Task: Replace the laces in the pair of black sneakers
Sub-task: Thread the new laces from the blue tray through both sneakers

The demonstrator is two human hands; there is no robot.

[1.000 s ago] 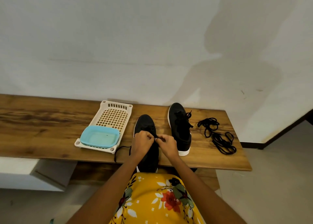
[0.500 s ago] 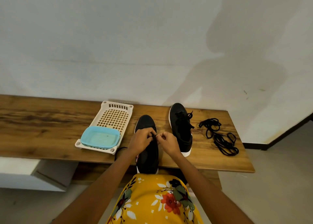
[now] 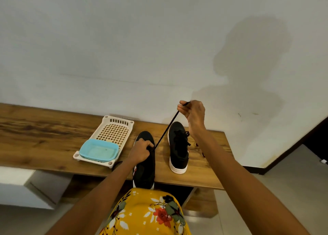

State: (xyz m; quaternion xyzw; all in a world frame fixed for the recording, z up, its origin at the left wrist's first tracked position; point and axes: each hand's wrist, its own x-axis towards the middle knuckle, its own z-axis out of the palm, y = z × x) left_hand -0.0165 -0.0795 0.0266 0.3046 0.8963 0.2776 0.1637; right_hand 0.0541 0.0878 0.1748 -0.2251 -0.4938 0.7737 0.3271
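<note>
The fingers of the right hand (image 3: pixel 192 113) pinch the end of a black lace (image 3: pixel 166 131), raised above the bench, and the lace runs tight and straight down to the near sneaker (image 3: pixel 144 165). There the left hand (image 3: pixel 140 150) presses on the top of this sneaker, its fingers curled at the place where the lace comes out; I cannot tell if they also pinch the lace. A loose part of lace hangs over the bench (image 3: pixel 35 140) edge, left of this sneaker. I judge that the work is in an early stage: 1 lace is being pulled through the eyelets of the near sneaker, and I cannot tell if it goes out or in. The far sneaker (image 3: pixel 178 146), just beside it on the right, has its lace in place, so it seems not yet begun. A small part of the spare laces (image 3: pixel 199 148) shows behind the right forearm. A white basket tray (image 3: pixel 115 130) with a blue dish (image 3: pixel 98 151) stands on the left.
</note>
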